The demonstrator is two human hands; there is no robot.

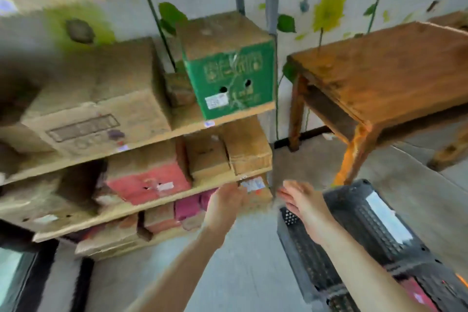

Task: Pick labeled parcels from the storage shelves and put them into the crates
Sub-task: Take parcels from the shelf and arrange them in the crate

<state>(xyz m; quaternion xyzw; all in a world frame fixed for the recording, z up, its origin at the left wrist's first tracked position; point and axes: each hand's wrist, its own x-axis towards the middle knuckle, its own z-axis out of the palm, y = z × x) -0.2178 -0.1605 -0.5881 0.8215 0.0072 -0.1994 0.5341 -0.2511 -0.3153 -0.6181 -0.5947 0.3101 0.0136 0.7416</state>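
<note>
Wooden storage shelves (177, 200) fill the left half of the blurred view, loaded with cardboard parcels. On the lowest level at the right end sits a small brown parcel with a white label (255, 191). My left hand (225, 206) reaches to its left side, fingers apart, touching or nearly touching it. My right hand (302, 201) is stretched flat toward its right side, a little apart from it. A black plastic crate (359, 233) stands on the floor at the lower right, under my right forearm, with a white label inside and a red parcel (415, 291) at its near end.
A green labeled box (228, 76) and a large brown carton (96, 109) sit on the middle shelf. A red-fronted box (149, 182) is one level below. A wooden table (385, 76) stands at the right. Grey floor lies between shelf and crate.
</note>
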